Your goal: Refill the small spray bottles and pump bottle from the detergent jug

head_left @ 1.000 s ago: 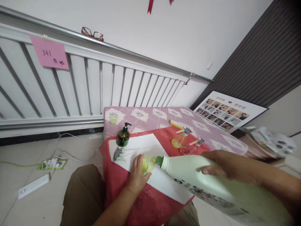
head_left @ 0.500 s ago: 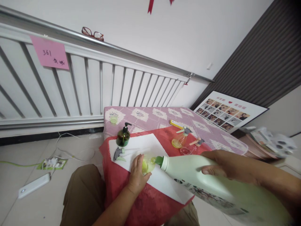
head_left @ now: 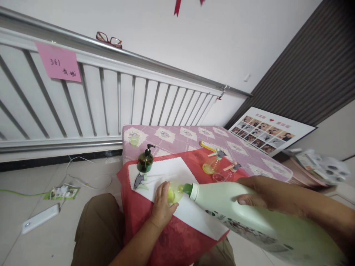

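Observation:
My right hand [head_left: 263, 195] grips a large pale green jug [head_left: 249, 218], tipped on its side with its green spout at the mouth of a small clear bottle [head_left: 175, 193] holding yellow-green liquid. My left hand [head_left: 162, 207] is wrapped round that small bottle, holding it on a white cloth [head_left: 172, 173] spread over a red cloth [head_left: 169, 240]. A loose grey spray head [head_left: 139, 181] lies on the white cloth just left of my left hand.
A dark green pump bottle [head_left: 145, 160] stands at the white cloth's far corner. Two small spray bottles [head_left: 213, 164] sit further right on the pink patterned table [head_left: 177, 135]. A small cup [head_left: 134, 140], a radiator, floor cables and a framed photo board [head_left: 266, 131] surround it.

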{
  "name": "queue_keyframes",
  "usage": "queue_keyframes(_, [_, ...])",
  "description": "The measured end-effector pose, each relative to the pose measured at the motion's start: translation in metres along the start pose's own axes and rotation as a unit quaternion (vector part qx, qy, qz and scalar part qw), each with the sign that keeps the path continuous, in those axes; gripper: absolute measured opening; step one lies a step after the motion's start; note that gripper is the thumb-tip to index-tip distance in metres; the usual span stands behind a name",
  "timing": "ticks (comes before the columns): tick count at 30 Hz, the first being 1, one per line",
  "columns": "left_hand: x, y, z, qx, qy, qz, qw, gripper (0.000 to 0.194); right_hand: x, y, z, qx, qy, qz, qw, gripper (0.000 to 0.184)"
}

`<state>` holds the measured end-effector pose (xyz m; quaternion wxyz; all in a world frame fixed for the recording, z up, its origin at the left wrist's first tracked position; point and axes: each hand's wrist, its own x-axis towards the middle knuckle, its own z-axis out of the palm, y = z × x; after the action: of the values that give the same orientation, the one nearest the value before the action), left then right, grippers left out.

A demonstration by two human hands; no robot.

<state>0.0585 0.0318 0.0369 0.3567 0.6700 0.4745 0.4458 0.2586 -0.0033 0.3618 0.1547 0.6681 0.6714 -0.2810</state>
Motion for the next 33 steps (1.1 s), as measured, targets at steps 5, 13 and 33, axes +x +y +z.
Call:
queue_keyframes(5, [0.0,0.0005,-0.0002,-0.002,0.002,-0.003,1.0,0.082,0.0004,-0.0018,-0.0008,0.013,0.002,0.002,1.0,0.045])
queue_keyframes(13, [-0.0001,0.001,0.0001,0.008,0.003,-0.001,1.0,0.081,-0.0018,-0.0031,-0.0016,-0.01,0.004,0.007,1.0,0.047])
queue_keyframes(33, [0.0006,-0.006,0.0036,0.008,0.008,0.011,1.0,0.082,-0.0003,-0.007,-0.0031,-0.002,-0.001,0.013,1.0,0.043])
